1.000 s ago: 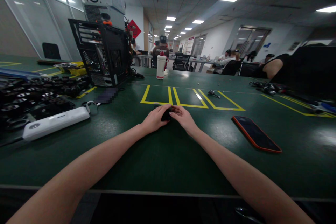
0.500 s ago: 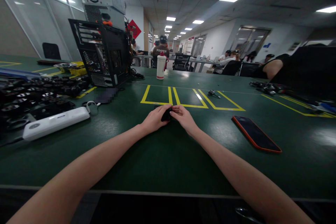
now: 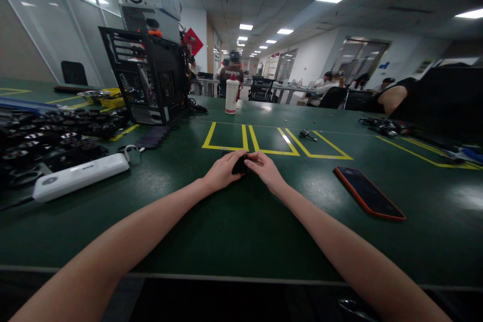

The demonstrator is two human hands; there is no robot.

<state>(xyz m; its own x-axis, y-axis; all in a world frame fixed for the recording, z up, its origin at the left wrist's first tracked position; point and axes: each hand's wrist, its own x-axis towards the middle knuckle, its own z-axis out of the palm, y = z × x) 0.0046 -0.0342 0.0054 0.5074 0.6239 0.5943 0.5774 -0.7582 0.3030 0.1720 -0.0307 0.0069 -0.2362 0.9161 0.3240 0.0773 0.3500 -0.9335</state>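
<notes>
A small black part [image 3: 240, 165] is held between my hands, low over the green tabletop [image 3: 241, 226]. Its kind cannot be made out, since fingers cover most of it. My left hand [image 3: 225, 170] wraps round its left side, thumb underneath and fingers over the top. From the right, my right hand [image 3: 265, 168] pinches the edge of the same part with thumb and fingertips. Just beyond the hands, yellow tape outlines [image 3: 273, 152] mark the table, and a small black piece with a short shaft [image 3: 308, 135] lies inside one of them.
On the right lies a phone in an orange case [image 3: 369, 192]. To the left are a white power strip [image 3: 81, 177] and a heap of black parts [image 3: 64, 131]. Farther back stand an open computer case [image 3: 147, 78] and a white bottle [image 3: 231, 96]. People sit in the background.
Both hands stay in nearly the same place, still holding the black part. The right fingers shift only very slightly.
</notes>
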